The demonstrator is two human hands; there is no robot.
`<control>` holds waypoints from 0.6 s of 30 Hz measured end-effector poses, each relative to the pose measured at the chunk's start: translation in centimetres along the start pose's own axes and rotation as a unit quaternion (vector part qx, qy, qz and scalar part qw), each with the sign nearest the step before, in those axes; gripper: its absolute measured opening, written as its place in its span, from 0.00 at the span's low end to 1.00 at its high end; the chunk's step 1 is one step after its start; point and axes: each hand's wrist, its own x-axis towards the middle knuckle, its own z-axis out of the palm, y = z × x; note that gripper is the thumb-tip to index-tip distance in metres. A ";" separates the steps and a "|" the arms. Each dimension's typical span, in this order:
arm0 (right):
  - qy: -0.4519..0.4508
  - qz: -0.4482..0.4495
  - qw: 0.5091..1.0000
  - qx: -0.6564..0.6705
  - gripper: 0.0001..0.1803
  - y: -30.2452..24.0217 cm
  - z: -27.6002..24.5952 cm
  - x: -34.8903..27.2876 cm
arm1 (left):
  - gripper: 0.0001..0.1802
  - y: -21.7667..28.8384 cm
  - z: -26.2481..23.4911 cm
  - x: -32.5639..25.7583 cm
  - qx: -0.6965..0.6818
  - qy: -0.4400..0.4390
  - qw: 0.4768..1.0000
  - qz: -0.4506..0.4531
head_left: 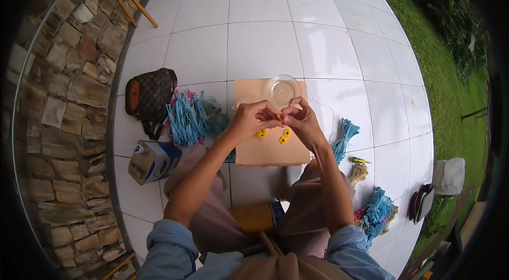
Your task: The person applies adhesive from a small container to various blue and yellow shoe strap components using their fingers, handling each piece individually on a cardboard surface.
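Observation:
My left hand and my right hand meet above a tan board. Both are closed in a pinch, fingertips almost touching, on a small yellow piece with a bit of red beside it. The fingers cover most of it, so its exact kind is unclear. Under the hands, small yellow flower-shaped pieces with dark centres lie on the board: one near my left wrist and a joined pair by my right hand. A clear glass bowl stands at the board's far edge, just beyond my fingers.
Left of the board lie a bundle of blue strands with pink tips, a brown patterned backpack and a metal can. To the right are blue bundles, a yellow-handled screwdriver and a dark wallet-like object. A stone wall borders the tiles.

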 end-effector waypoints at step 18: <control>0.050 -0.062 0.996 -0.036 0.23 -0.9 -1.8 -1.2 | 0.18 -0.3 2.3 1.5 -0.135 -0.023 0.986 -0.091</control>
